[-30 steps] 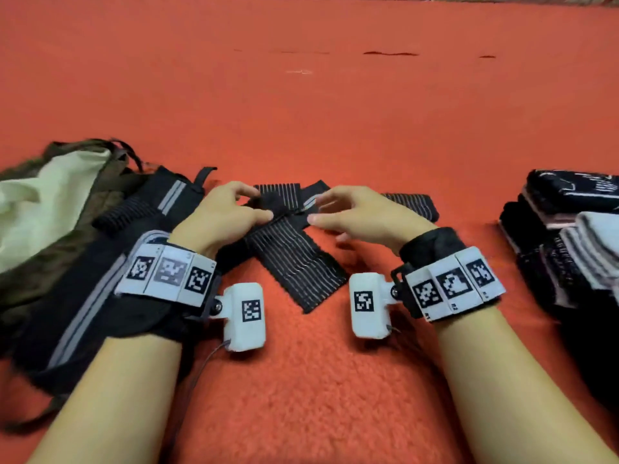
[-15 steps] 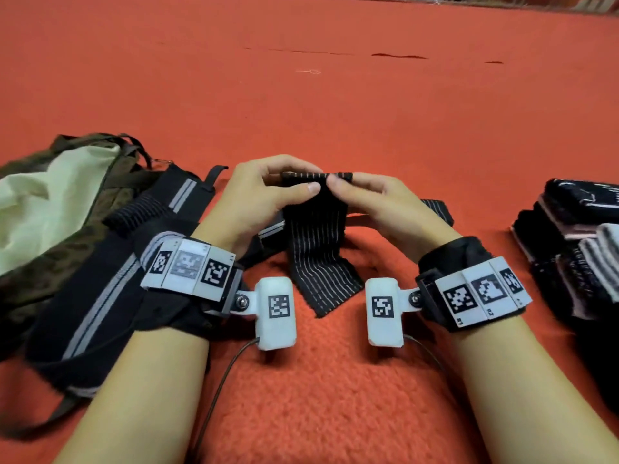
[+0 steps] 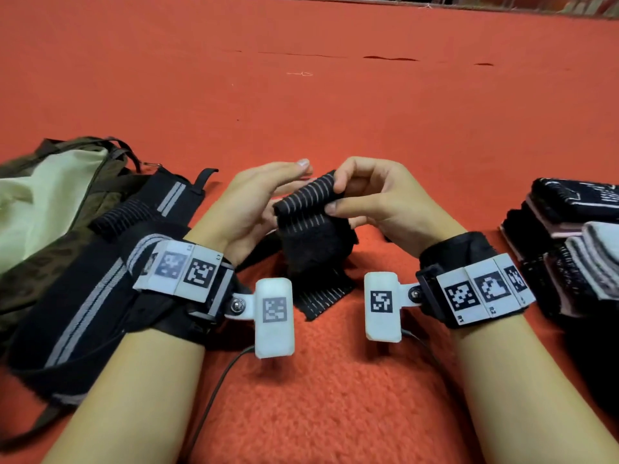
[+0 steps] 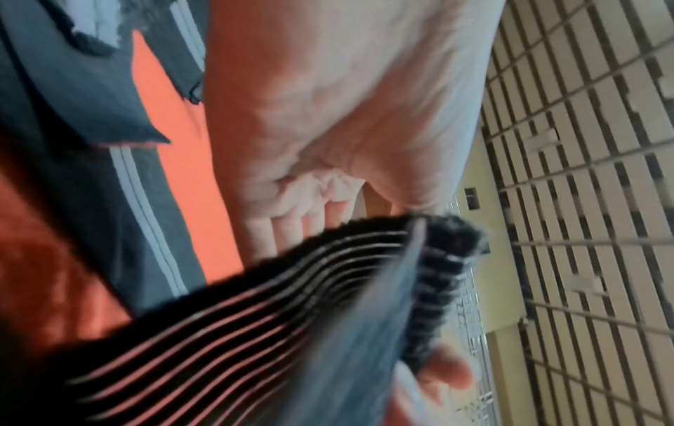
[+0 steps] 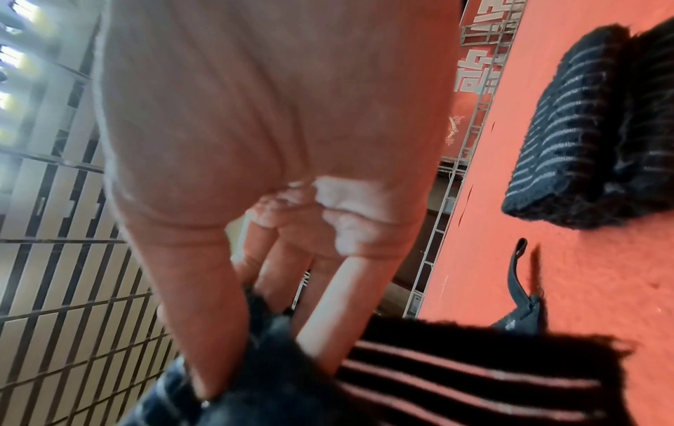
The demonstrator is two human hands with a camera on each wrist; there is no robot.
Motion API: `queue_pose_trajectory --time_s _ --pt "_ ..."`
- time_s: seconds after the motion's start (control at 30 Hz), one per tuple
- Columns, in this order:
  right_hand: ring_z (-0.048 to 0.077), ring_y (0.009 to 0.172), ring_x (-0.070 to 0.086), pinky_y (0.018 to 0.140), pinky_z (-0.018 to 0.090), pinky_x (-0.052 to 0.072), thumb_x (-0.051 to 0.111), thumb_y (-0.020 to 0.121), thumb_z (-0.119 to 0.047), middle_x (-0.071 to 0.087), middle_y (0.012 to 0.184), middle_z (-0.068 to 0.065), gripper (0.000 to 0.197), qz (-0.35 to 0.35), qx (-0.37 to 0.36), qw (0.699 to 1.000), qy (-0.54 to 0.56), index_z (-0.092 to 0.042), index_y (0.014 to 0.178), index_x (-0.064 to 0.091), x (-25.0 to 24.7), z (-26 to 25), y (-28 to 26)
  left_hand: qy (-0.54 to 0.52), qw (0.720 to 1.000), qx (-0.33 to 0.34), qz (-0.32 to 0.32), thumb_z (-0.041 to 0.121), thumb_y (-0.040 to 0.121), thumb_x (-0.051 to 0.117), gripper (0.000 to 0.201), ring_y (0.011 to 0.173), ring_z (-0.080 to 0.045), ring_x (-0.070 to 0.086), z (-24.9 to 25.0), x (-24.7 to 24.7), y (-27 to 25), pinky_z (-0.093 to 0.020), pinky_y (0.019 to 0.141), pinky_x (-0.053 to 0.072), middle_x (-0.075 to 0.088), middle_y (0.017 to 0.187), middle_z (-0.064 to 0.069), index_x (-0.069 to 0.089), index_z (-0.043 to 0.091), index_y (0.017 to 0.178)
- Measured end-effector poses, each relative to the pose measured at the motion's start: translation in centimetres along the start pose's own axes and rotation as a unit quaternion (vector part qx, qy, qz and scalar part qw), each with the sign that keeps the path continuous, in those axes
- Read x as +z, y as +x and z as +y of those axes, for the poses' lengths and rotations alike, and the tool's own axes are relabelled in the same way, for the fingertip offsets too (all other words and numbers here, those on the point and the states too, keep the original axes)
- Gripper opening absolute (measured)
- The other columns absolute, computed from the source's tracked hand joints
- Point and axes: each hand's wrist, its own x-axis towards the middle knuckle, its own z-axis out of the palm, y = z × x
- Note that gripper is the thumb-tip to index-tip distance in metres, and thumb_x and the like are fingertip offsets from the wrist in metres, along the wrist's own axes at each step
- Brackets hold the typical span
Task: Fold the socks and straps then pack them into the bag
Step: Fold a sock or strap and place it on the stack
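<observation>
black striped strap [image 3: 306,209] pinched by right hand [image 3: 378,202] fingers; left hand [image 3: 248,209] seemingly cupping it.

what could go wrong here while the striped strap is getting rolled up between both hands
1. The black ribbed strap with pale stripes is pinched only at its top by the right hand, with the left hand against it; a slip could let the roll spring open.
2. Its loose tail trails on the red carpet and may snag.
3. The olive bag lies partly under other black straps, hindering packing.
</observation>
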Motion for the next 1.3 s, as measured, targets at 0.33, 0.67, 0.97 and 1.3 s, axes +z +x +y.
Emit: queue_pose_trajectory --time_s 0.33,0.67,0.97,1.3 --pt "0.020 0.071 0.059 0.071 0.029 0.047 0.069 0.067 0.012 0.064 0.073 0.006 0.035 0.016 -0.038 0.999 0.033 -0.023 0.063 0.065 -0.8 -0.5 -0.1 0.079 0.990 -0.094 -0.073 0.084 0.089 0.028 0.085 0.084 -0.027 0.061 1.0 0.8 -0.5 -0.033 0.068 0.046 0.068 0.097 -0.021 0.073 0.012 0.103" --pt "0.019 0.065 0.059 0.068 0.033 0.055 0.054 0.068 0.016 0.061 0.071 0.008 0.030 -0.002 -0.029 0.993 0.117 -0.012 0.077 0.060 -1.1 -1.1 -0.3 -0.080 0.997 -0.015 -0.014 0.027 0.086 0.076 0.044 0.117 -0.035 0.062 -1.0 0.0 0.8 -0.049 0.109 0.042 0.068 0.123 -0.021 0.067 0.002 0.120" --pt "0.009 0.073 0.073 0.058 0.021 0.051 0.072 0.093 -0.030 0.078 0.088 -0.003 0.019 -0.014 0.105 0.983 -0.149 -0.023 0.110 0.072 0.4 -2.1 -0.9 -0.020 0.984 0.149 0.094 0.002 0.077 0.083 0.048 0.095 -0.024 0.074 0.6 0.9 -0.4 -0.034 0.074 0.060 0.072 0.106 -0.011 0.064 0.008 0.120" --pt "0.009 0.050 0.057 0.036 0.019 0.039 0.062 0.100 -0.014 0.066 0.072 0.000 0.011 0.257 -0.016 0.957 0.134 -0.005 0.107 0.062 -0.7 -2.0 0.3 0.086 0.978 0.009 -0.191 0.044 0.091 0.066 0.054 0.108 -0.029 0.070 0.3 0.6 -1.5 -0.044 0.096 0.055 0.071 0.120 -0.019 0.065 0.002 0.124"
